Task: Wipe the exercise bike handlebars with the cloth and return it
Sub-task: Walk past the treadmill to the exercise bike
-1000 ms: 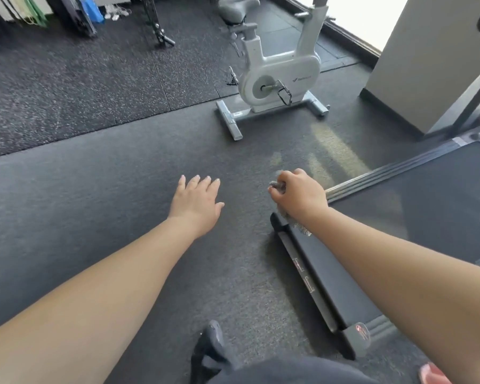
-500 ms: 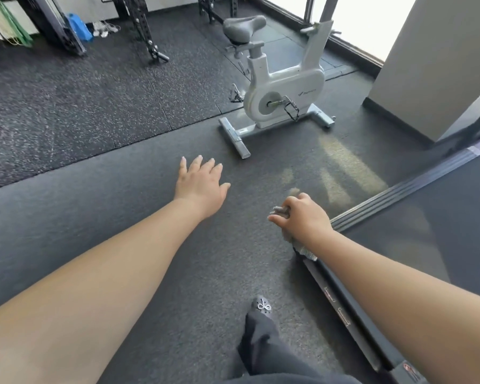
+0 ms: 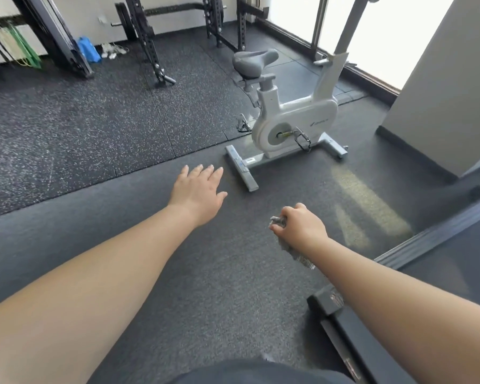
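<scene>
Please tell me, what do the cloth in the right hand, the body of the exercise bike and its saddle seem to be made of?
Crumpled grey cloth in the right hand: soft woven or knitted fabric, matte; it bunches and hangs limp.
White exercise bike body: probably moulded plastic, smooth, slightly glossy, with rounded seamless curves.
Grey saddle: likely padded rubber or vinyl, matte; I cannot tell which.

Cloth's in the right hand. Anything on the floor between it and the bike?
Nothing visible. The right hand holds the cloth, and only bare dark floor mat lies between it and the exercise bike. The handlebars are out of frame above. The left hand is open and off to the side.
</scene>
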Motion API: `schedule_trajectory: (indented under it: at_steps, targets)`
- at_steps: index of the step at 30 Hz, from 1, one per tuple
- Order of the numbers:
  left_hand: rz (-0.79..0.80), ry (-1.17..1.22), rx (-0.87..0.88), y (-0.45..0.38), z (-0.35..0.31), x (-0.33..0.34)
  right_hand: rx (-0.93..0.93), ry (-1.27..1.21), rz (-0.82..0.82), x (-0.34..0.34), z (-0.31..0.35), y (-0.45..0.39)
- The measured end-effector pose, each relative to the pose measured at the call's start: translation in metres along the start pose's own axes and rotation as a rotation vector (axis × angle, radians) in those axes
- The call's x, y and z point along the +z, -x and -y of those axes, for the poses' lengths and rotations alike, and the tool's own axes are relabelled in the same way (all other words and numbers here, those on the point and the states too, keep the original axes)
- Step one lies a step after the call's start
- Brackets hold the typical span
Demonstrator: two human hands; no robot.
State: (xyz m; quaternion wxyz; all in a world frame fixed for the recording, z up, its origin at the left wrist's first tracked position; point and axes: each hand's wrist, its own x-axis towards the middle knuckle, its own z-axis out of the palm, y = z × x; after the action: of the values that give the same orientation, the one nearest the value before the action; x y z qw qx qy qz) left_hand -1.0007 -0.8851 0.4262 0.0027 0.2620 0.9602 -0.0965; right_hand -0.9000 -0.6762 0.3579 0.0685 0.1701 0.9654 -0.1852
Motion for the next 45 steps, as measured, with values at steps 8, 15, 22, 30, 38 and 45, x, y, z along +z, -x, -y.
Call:
schedule_trajectory:
  at_steps: [8, 15, 22, 30, 38, 45]
  targets:
    - [0.01, -0.059, 0.065, -0.099, 0.061, 0.013, 0.031, -0.004, -0.011, 0.0, 0.04, -0.097]
    - [-0.041, -0.079, 0.221, -0.228, 0.097, 0.007, 0.213, -0.078, -0.13, -0.016, 0.054, -0.181]
    - [-0.066, -0.076, 0.424, -0.327, 0.061, 0.001, 0.404, -0.181, -0.251, -0.048, 0.025, -0.223]
    - [-0.119, -0.082, 0.616, -0.447, -0.037, -0.019, 0.555, -0.21, -0.364, -0.096, -0.061, -0.291]
    - [-0.144, -0.025, 0.654, -0.57, -0.125, -0.053, 0.633, -0.225, -0.453, -0.164, -0.152, -0.369]
    - [-0.081, -0.039, 0.677, -0.649, -0.163, -0.052, 0.67, -0.241, -0.451, -0.196, -0.201, -0.434]
